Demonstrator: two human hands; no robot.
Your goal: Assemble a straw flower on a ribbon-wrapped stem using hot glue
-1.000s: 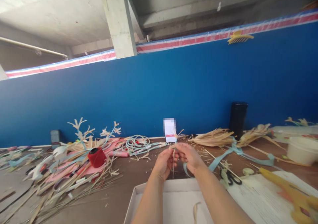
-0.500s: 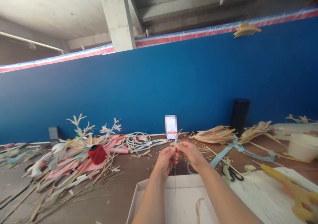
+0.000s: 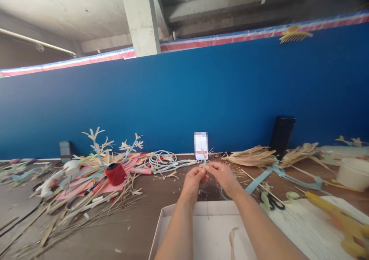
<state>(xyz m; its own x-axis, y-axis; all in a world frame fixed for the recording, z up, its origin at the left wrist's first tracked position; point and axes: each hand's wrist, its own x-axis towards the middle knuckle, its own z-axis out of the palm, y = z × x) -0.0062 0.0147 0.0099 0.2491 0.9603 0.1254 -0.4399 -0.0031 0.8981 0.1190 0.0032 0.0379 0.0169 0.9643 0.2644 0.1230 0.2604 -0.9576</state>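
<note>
Pinching with the left hand [image 3: 196, 179] and the right hand [image 3: 220, 173] pressed close together, closing thumb and forefinger on both down to basically no gap, and gripping a tiny blue-wrapped stem [image 3: 205, 161] tipped with pale husk, pretty much centre view, just below the phone [image 3: 201, 152] and above the far wall of the shallow white box [image 3: 216, 208]. Curling the other left fingers underneath; not really seeing the right hand's other fingers. Trailing a thin strand [image 3: 207, 204] straight down from the pinch, and honestly not telling whether thread or wire. Guessing at a binding step, going by the strand and the blue wrap, so probably fixing husk bits onto the stem. Likely calling next for a steady hold from one hand and a snug little turn from the other, without squashing the husk. Moving outward, spotting a curled husk strip [image 3: 232, 240] inside the box, a light-blue ribbon [image 3: 258, 183] near the right wrist, then black-handled scissors [image 3: 275, 203] and a yellow glue gun [image 3: 340, 221] farther right. Over left, finding a coiled pale-blue cable [image 3: 161, 162], a red thread spool [image 3: 115, 174] and a husk flower spray [image 3: 96, 144] standing behind the clutter.
</note>
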